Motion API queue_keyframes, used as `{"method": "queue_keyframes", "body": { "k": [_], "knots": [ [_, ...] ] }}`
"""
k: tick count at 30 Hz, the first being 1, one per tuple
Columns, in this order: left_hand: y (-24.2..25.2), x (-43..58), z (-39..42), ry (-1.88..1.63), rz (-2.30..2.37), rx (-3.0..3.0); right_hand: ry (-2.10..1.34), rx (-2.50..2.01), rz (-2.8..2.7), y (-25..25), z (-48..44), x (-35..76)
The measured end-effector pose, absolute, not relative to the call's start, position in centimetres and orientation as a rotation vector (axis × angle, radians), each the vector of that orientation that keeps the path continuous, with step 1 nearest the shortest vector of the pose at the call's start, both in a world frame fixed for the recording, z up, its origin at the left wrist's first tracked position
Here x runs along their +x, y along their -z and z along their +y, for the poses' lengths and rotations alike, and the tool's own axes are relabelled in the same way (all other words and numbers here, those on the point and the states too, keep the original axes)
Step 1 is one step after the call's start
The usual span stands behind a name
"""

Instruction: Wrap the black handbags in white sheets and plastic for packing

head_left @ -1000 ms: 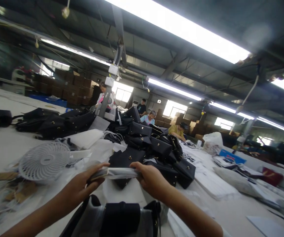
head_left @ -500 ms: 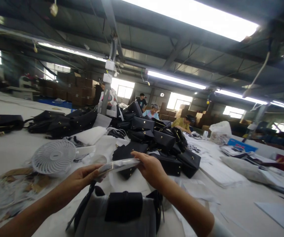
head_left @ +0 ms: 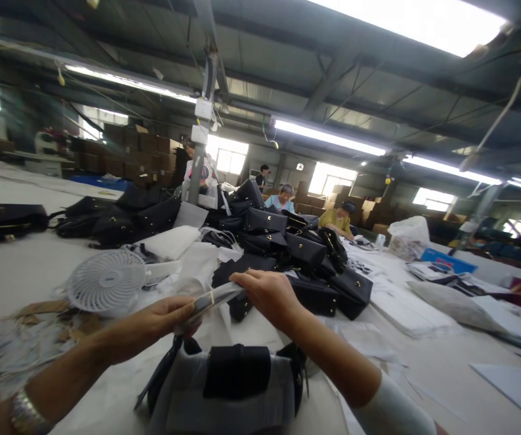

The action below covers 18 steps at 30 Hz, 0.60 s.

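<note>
I see the wrapped strip (head_left: 214, 297), near level a second ago, now slanting up rightward at lower centre, handling likely unfinished. Left hand (head_left: 167, 315) and right hand (head_left: 273, 297) pinch its ends above the black bag (head_left: 237, 371).

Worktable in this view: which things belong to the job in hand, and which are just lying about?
In the job, apparently:
pale wrapped strip, held between left hand and right hand
partly wrapped black bag, below both hands

Lying about, it seems:
white fan
brown scraps
blue box
piled black bags, though perhaps related
</note>
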State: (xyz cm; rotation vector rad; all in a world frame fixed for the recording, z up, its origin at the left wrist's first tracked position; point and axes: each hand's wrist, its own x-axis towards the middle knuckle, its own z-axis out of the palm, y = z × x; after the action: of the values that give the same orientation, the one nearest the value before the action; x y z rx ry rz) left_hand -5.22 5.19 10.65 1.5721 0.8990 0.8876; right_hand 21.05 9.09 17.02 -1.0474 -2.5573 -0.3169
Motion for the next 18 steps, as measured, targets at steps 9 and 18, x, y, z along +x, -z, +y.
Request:
{"method": "queue_keyframes", "body": {
  "k": [9,18],
  "knots": [
    [-10.4,-2.5,7.0,-1.306,0.785,1.525,0.115,-1.012,-2.261,-16.6,13.5,19.7],
    [-5.7,-2.6,7.8,-1.481,0.699,1.219,0.365,-0.679,-2.170,-12.2,10.7,18.7]
  ]
}}
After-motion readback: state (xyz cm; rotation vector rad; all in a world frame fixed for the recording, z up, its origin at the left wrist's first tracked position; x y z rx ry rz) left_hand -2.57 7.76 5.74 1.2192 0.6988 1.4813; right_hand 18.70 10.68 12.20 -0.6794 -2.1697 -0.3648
